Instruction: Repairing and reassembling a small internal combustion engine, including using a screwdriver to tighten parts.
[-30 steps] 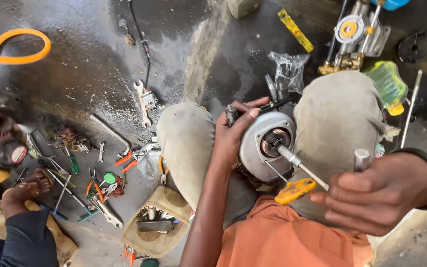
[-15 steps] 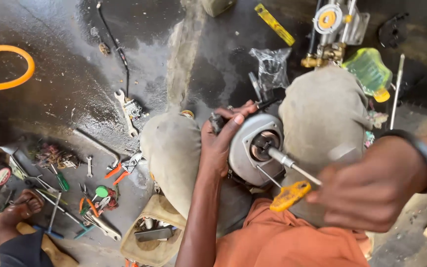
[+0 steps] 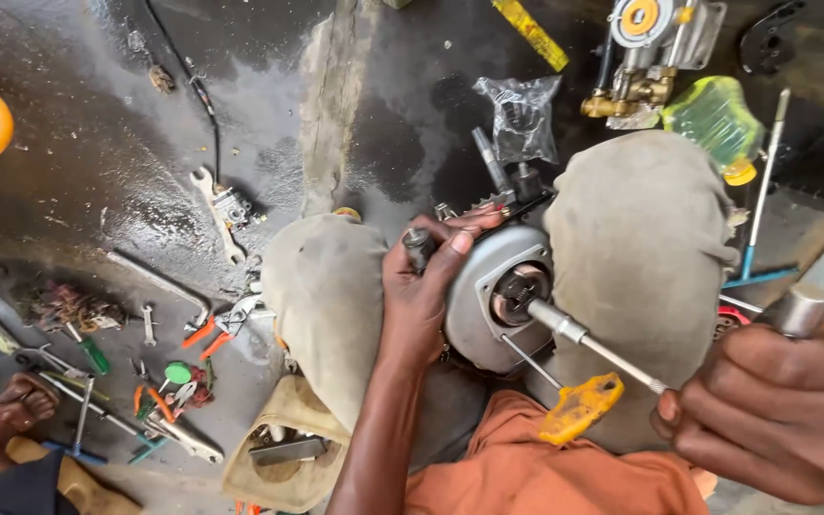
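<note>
My left hand [image 3: 422,286] fingers wrap one grey motor housing [image 3: 488,296]; right hand [image 3: 774,401] fists one wrench [image 3: 603,348]; one crumpled clear bag [image 3: 519,114] lies above.

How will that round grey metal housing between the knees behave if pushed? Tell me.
The grey metal housing looks cast and solid, so probably heavy and stiff. Its rounded rim suggests it could roll; the left hand and the knees seem to brace it.

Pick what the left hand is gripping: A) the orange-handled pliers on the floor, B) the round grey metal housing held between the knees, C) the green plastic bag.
B: the left hand clasps the rim of the grey housing wedged between the person's knees.
</note>
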